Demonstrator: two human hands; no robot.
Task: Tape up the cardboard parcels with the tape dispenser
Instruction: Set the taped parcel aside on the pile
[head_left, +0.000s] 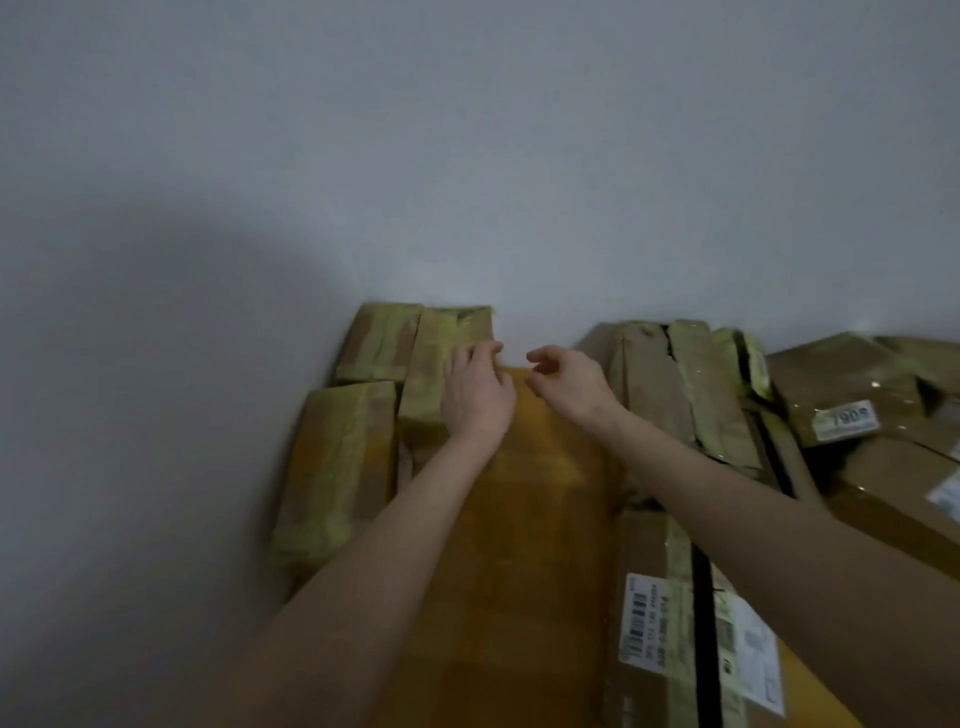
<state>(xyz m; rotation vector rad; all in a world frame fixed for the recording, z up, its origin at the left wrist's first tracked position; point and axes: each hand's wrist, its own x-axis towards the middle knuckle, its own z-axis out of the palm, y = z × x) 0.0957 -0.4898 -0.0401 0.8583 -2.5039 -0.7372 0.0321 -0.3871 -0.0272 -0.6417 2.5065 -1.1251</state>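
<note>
Long parcel, end at 12 o'clock. Stiff, probably tape-slick: hold by edges. Left hand fingers together, pressing that end; right hand fingers loosely curled, empty.

The left forearm and the right forearm are bare along all their visible length, from the lower edge of the view up to the wrists. The left hand and the right hand are bare as well, with slim fingers. Blur hides the nails and other small details
</note>
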